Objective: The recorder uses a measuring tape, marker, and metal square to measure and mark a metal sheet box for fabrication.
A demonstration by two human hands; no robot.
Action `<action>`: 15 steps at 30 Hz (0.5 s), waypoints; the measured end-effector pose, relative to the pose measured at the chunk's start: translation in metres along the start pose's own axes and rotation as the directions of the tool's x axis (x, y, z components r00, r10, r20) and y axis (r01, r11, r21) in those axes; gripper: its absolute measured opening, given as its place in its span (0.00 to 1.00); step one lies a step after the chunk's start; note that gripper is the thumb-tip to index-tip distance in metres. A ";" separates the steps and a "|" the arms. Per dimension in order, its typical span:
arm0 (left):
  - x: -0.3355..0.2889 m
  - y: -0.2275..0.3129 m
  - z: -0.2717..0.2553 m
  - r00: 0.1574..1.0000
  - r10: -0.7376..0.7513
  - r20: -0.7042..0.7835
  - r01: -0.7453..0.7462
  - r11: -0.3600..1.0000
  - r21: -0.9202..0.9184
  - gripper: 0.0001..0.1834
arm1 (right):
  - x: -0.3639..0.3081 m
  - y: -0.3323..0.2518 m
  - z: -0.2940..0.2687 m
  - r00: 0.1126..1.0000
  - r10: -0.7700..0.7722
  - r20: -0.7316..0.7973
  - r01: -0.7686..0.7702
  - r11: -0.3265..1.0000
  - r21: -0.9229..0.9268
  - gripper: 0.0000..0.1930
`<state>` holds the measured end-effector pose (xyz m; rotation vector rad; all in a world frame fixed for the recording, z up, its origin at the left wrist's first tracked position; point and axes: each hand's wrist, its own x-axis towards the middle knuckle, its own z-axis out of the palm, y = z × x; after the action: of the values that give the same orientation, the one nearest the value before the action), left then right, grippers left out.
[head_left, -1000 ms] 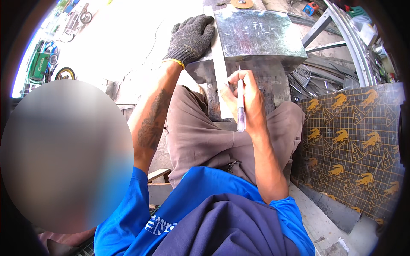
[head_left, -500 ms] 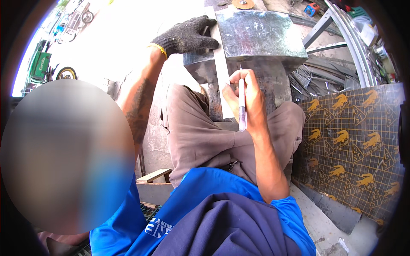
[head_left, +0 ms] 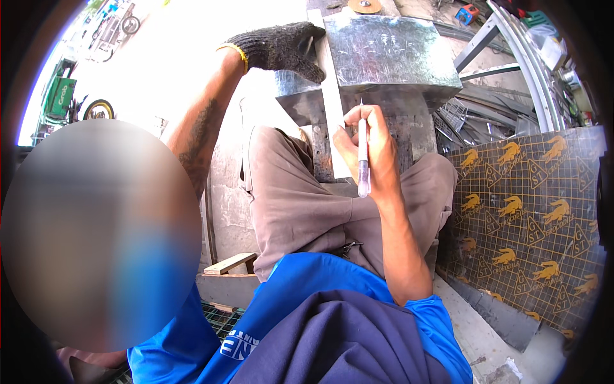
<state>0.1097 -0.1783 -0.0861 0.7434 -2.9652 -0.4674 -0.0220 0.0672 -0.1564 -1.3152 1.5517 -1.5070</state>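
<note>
A folded piece of shiny sheet metal [head_left: 396,51] lies ahead of me on a dark, worn support. Across its left part runs a long pale straightedge [head_left: 330,96], its near end reaching toward my lap. My left hand [head_left: 278,48], in a dark knitted glove with a yellow cuff, is spread against the straightedge's far part, thumb and fingers apart. Bare, my right hand [head_left: 377,144] is closed round a slim pen [head_left: 363,150] with a pale barrel and a clear purplish end. The pen's thin tip points away from me, close to the metal's near edge. Its thumb side is beside the straightedge.
A patterned dark board [head_left: 524,230] stands at my right. Beyond it are a metal frame [head_left: 524,64] and scrap metal strips [head_left: 492,105]. An orange-brown disc [head_left: 364,6] lies behind the sheet metal. A wooden piece [head_left: 230,263] sits by my left knee.
My left hand has shifted slightly on the straightedge, its thumb sliding nearer to me and its forearm swinging left. The right hand and pen have hardly moved.
</note>
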 end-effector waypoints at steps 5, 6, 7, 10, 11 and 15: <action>-0.003 -0.006 0.007 0.989 0.063 -0.133 -0.058 0.997 0.046 0.47 | 0.001 -0.005 0.001 1.000 -0.001 -0.005 0.001 0.999 -0.033 0.13; -0.002 -0.001 0.003 0.989 0.064 -0.132 -0.059 0.997 0.045 0.47 | 0.001 -0.005 0.001 1.000 0.001 -0.007 -0.001 0.999 -0.033 0.13; 0.000 0.008 -0.005 1.000 -0.027 0.002 0.027 0.998 0.048 0.50 | 0.000 -0.004 0.000 1.000 0.010 -0.007 -0.010 0.999 -0.040 0.13; 0.001 0.017 -0.012 0.982 -0.121 0.142 0.113 0.992 0.062 0.53 | 0.000 -0.003 0.000 1.000 0.007 -0.013 -0.008 0.999 -0.040 0.13; 0.001 0.018 -0.012 0.981 -0.122 0.150 0.114 0.992 0.061 0.53 | 0.000 -0.002 0.000 1.000 -0.004 -0.020 0.003 0.999 -0.033 0.13; 0.001 0.017 -0.014 0.977 -0.131 0.169 0.123 0.991 0.052 0.53 | 0.001 0.006 -0.002 0.999 0.039 -0.011 -0.040 0.999 -0.026 0.14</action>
<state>0.1025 -0.1680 -0.0676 0.9479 -3.1079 -0.5031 -0.0250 0.0665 -0.1614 -1.2859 1.6005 -1.4760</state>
